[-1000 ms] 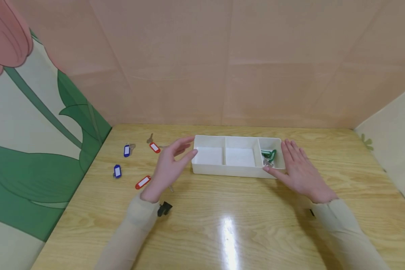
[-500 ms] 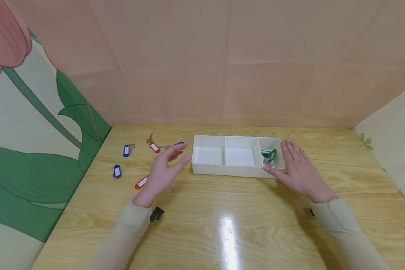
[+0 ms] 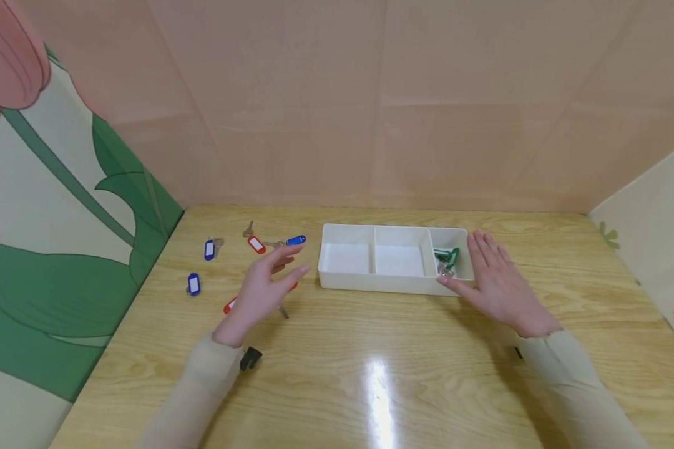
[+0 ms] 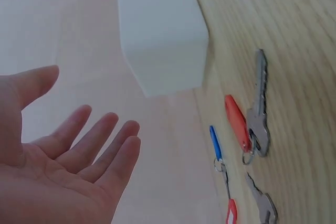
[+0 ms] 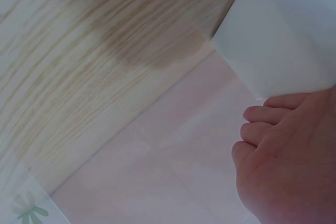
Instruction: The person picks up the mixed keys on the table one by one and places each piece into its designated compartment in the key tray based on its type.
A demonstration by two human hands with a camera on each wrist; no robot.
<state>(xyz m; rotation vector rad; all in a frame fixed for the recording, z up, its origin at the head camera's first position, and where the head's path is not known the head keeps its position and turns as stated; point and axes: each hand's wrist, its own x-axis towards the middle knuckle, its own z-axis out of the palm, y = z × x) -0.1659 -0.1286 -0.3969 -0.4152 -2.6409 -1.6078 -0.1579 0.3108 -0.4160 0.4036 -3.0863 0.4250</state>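
A white box with three compartments stands on the table. Its right compartment holds green key tags with keys; the other two are bare. My right hand lies along the box's right end, fingers straight, thumb at the front rim. My left hand hovers left of the box with relaxed, spread fingers and nothing in them. Beneath and past it lie keys with tags: a blue tag, a red tag and another red tag joined to a key. My left hand partly hides some of them.
Farther left on the wooden table lie two more blue tags, one upper and one lower. A pink wall covering rises behind the table, with patterned panels at both sides.
My left hand has moved left and slightly down, away from the box's left end, uncovering the blue tag beside it. The right hand and the box have stayed put.
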